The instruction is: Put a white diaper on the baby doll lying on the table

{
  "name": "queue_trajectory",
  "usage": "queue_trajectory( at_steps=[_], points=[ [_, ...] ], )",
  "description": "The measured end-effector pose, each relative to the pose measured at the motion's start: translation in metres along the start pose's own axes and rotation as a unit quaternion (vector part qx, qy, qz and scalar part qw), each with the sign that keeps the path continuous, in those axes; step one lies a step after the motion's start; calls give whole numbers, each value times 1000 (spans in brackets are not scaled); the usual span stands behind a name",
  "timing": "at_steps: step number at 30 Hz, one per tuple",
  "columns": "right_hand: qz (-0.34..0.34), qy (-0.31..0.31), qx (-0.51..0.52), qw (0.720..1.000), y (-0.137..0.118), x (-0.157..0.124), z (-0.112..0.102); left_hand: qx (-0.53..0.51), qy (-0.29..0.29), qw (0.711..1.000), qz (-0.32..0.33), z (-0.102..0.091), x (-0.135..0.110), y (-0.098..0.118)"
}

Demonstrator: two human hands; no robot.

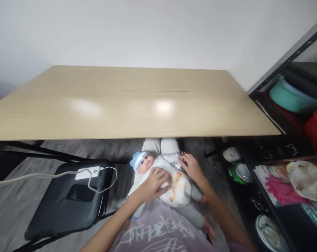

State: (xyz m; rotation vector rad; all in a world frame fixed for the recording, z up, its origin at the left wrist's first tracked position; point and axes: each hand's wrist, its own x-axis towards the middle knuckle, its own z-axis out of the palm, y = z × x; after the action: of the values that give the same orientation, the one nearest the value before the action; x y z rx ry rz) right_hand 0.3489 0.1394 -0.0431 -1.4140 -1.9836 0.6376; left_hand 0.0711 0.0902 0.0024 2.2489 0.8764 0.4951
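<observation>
A baby doll (pixel 148 161) lies across my lap, its head to the left. It wears a blue and white knit cap (pixel 140 160), a pale long-sleeved outfit and a white diaper (pixel 183 192) with a yellow-orange print. My left hand (pixel 156 182) rests over the doll's chest, with thumb and fingers apart near the top of the diaper. At the doll's far arm, my right hand (pixel 191 166) has its fingers bent together by the sleeve and a small white tab. What lies between those fingertips is hidden. The doll's bare feet point to the lower right.
A wooden table (pixel 137 115) stands in front of my knees. On the left, a black chair (pixel 66 210) holds a white power bank (pixel 87 172) with a cable and a dark phone (pixel 81 193). Shelves on the right hold a teal basin (pixel 295 96), pink cloth (pixel 283 189) and containers.
</observation>
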Motion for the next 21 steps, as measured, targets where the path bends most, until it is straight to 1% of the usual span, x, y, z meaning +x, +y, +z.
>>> queue_trajectory(
  at_steps=[3, 7, 8, 10, 12, 14, 16, 18, 20, 21],
  points=[
    [-23, -23, 16, 999, -15, 0, -3, -31, -9, 999, -3, 2, -6, 9],
    [-86, -123, 68, 986, -43, -15, 1, -30, -13, 999, 5, 13, -9, 13],
    [-96, -137, 67, 984, -48, -20, 2, -25, -10, 1000, 9, 16, -10, 12],
    [-104, -144, 48, 983, -54, -28, 3, -26, -1, 1000, 12, 20, -13, 10],
    [-99, -148, 23, 984, -57, -34, 0, -38, -2, 999, 14, 18, -19, 10],
    [-93, -176, 3, 980, -58, -42, -10, -55, -21, 998, 16, 10, -31, 14],
    [-71, -224, -11, 972, -57, -52, -27, -72, -53, 996, 11, -2, -47, 20],
    [-17, -283, -20, 959, -53, -65, -46, -89, -83, 993, -9, -13, -60, 25],
    [60, -335, -31, 940, -48, -78, -60, -79, -88, 993, -32, -19, -63, 28],
    [94, -351, -40, 931, -46, -84, -63, -58, -80, 994, -41, -18, -58, 28]
  ],
)
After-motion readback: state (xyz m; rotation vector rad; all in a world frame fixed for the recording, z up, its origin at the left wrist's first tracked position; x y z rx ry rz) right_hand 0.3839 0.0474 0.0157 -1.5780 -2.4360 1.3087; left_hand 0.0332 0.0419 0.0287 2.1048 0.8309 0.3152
